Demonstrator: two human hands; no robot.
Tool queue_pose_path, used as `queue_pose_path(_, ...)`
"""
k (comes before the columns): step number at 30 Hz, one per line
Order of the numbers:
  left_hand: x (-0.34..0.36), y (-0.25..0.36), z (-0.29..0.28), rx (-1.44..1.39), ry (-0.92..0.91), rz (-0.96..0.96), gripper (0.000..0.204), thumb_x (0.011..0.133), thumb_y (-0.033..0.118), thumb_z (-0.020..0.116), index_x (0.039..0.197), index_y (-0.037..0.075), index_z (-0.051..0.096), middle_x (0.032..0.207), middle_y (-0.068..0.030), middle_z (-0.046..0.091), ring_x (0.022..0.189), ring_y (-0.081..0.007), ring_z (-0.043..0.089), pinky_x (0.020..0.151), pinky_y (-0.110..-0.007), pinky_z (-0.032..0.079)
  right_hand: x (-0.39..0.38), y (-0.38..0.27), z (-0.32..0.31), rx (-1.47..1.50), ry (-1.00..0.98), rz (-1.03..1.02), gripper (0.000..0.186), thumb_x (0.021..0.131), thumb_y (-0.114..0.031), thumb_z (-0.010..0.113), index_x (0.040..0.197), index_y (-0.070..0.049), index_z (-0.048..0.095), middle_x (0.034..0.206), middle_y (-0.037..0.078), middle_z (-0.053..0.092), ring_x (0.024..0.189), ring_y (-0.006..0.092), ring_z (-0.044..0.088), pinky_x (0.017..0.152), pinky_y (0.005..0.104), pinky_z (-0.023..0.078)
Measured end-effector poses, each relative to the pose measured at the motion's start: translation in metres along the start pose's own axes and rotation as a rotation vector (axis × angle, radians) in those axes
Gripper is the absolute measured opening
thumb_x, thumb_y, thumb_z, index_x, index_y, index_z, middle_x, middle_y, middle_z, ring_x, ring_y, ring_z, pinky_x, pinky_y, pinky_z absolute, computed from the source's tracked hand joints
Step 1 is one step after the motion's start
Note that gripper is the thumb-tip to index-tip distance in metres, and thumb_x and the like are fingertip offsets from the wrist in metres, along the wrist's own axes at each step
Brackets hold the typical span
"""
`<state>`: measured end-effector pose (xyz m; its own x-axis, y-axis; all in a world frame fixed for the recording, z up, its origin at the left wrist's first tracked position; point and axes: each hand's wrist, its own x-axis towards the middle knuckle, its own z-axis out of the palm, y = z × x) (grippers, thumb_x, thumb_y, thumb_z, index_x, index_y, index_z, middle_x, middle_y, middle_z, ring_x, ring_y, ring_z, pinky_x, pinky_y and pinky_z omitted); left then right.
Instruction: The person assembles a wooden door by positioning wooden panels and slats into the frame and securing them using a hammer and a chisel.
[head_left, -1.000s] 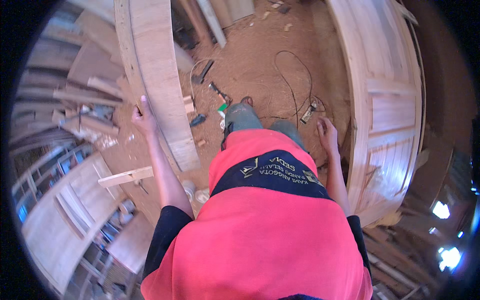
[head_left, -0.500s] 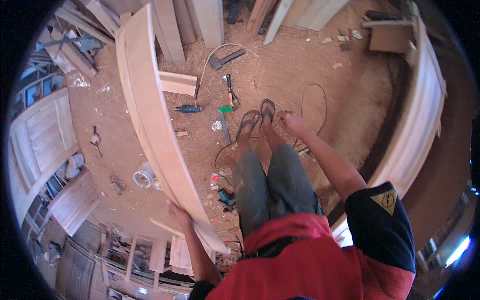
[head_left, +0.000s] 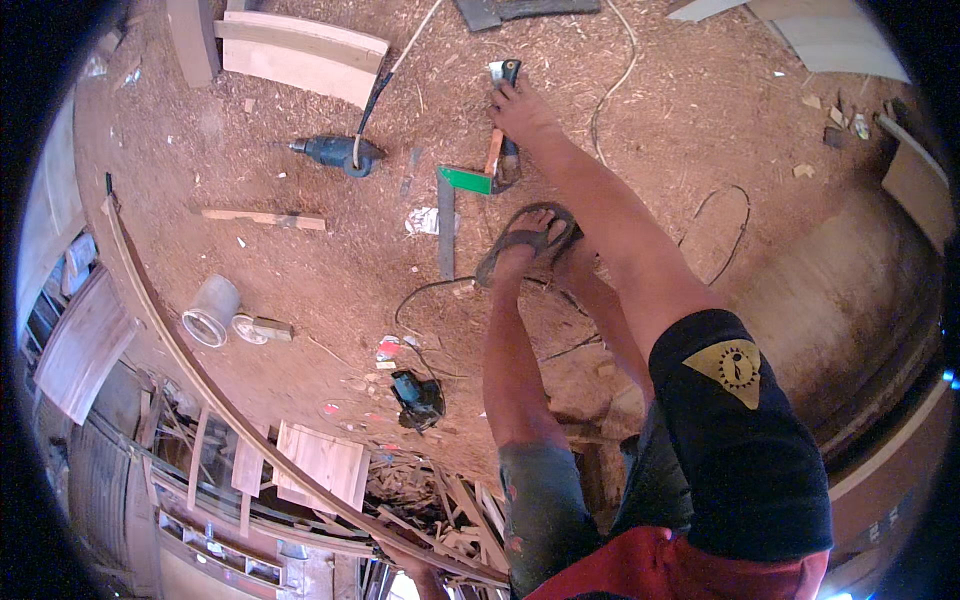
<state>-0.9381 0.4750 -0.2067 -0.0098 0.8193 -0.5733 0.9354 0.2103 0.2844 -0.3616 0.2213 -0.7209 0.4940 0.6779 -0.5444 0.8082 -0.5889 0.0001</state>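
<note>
Reaching down to the ground ahead of my feet, my right hand (head_left: 522, 110) has its fingers curled round a hammer-like tool with an orange-and-black handle (head_left: 494, 150). A black end with a pale metal part (head_left: 506, 71) shows past my fingertips. Just below the tool lies a try square with a green stock (head_left: 466, 180) and a grey blade. At the lower edge my left hand (head_left: 412, 568) grips the edge of a long wooden panel (head_left: 240, 425), which stands nearly edge-on and curves across the left side. Part of that hand is hidden by the panel.
A blue power drill (head_left: 338, 152) with a cord lies left of the square. A wood strip (head_left: 265, 218), a white tub (head_left: 212, 310) and another blue power tool (head_left: 416, 400) are on the sawdust-covered ground. Cables loop near my feet. Wood scraps (head_left: 470, 500) pile up behind the panel.
I have bent lower, and my right hand has moved forward from beside my feet onto the hammer-like tool. The panel has swung left and now shows its edge; my left hand stays on it.
</note>
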Motion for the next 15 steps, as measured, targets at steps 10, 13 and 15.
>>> queue_pose_path(10,-0.013,0.027,-0.018,-0.250,0.156,-0.169,0.042,0.103,0.057,0.034,0.088,0.018,0.043,0.073,0.0054,0.040,0.061,-0.0083,0.040,0.053,-0.024,0.034,-0.083,-0.011,-0.016,0.056,-0.126,-0.210,0.024,0.091,-0.025,0.056,0.107,-0.016,0.071,0.116,0.008,0.066,0.112,0.0261,0.062,0.093,0.0459,0.046)
queue_pose_path(13,0.035,-0.015,-0.100,-0.417,-0.259,-0.100,0.044,0.104,0.054,0.032,0.103,0.014,0.051,0.087,0.0022,0.046,0.081,-0.0121,0.046,0.072,-0.029,0.043,-0.162,0.013,-0.041,0.244,-0.223,-0.090,0.026,0.089,-0.024,0.057,0.107,-0.011,0.071,0.114,0.011,0.068,0.109,0.0265,0.064,0.085,0.0404,0.051)
queue_pose_path(15,0.095,0.005,-0.111,-0.613,-0.650,-0.004,0.061,0.104,0.054,0.031,0.139,0.004,0.041,0.128,-0.0105,0.047,0.115,-0.0229,0.046,0.101,-0.038,0.039,-0.240,0.027,-0.042,0.305,-0.402,-0.091,0.031,0.087,-0.025,0.059,0.110,-0.007,0.069,0.109,0.013,0.070,0.106,0.0285,0.066,0.085,0.0439,0.052)
